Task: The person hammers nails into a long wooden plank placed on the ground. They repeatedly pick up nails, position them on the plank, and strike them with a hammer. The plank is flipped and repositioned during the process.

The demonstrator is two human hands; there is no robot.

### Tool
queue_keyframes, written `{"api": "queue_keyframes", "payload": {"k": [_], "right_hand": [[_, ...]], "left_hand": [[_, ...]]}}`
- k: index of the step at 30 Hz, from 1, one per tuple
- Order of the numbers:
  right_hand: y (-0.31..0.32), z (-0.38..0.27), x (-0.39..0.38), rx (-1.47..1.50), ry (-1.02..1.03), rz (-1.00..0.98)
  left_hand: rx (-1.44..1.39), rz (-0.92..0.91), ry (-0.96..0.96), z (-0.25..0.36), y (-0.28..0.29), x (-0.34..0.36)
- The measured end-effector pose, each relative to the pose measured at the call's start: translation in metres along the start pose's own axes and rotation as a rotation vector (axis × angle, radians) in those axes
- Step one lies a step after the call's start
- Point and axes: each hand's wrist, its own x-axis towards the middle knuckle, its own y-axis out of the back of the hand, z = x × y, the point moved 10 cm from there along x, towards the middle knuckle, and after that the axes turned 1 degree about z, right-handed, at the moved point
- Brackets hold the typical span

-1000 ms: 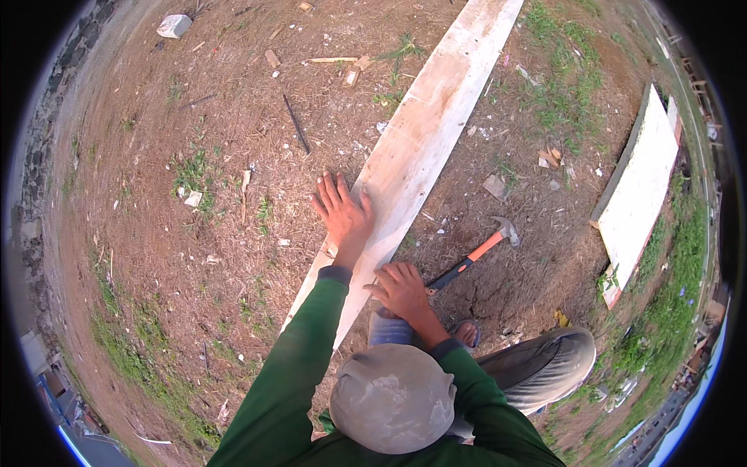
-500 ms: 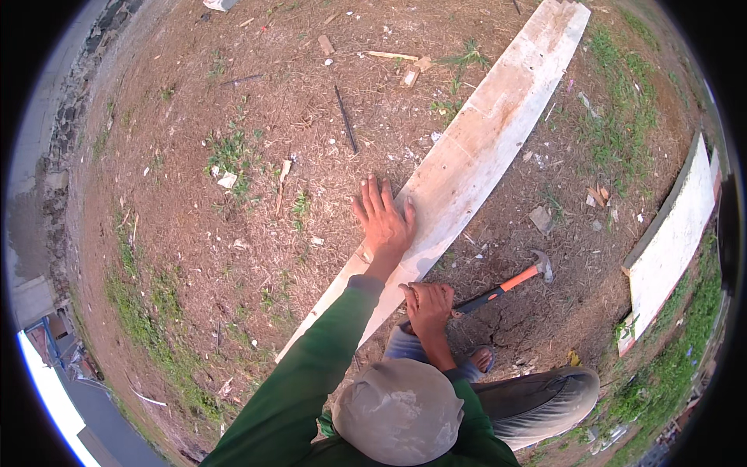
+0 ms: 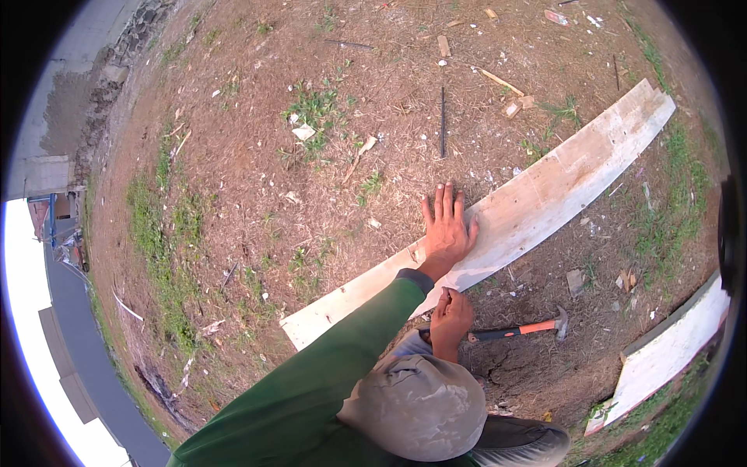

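A long pale plywood strip (image 3: 564, 179) lies diagonally on the ground, stained and marked. My left hand (image 3: 447, 233) rests on its upper edge, fingers spread and pointing away from me. Below the strip's near edge, my right hand (image 3: 451, 323) has its fingers curled together; whatever they grip is too small or hidden to make out. A claw hammer (image 3: 533, 326) with an orange and black handle lies just right of that hand, its metal head outward. A grey cap (image 3: 412, 409) fills the lower centre, hiding part of my right forearm.
A white board (image 3: 665, 350) with a dark edge lies at lower right. Dry dirt (image 3: 257, 124) carries grass patches, wood scraps and a thin dark rod (image 3: 443, 121). Broken stones (image 3: 128, 50) border pavement at upper left; a grey strip beside a bright white area lines the left rim.
The view has turned, so the strip and hammer appear more horizontal and farther right. My left hand stays on the strip. My right hand's fingers have drawn closer together.
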Motion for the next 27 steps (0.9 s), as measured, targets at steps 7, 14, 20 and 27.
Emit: {"api": "queue_keyframes", "payload": {"k": [7,14,20,27], "right_hand": [[-0.004,-0.007,0.001,-0.505,-0.074,-0.280],[-0.018,-0.022,0.028,-0.716,0.236,-0.561],[-0.033,-0.015,0.003,-0.453,0.377,-0.601],[-0.024,-0.025,-0.002,-0.580,0.745,-0.534]], "left_hand": [[-0.001,0.052,-0.010,0.001,0.006,-0.005],[-0.014,-0.007,0.020,-0.001,0.005,-0.006],[-0.064,0.003,0.026,-0.002,0.012,-0.008],[-0.084,0.037,0.025,-0.002,0.013,-0.007]]}}
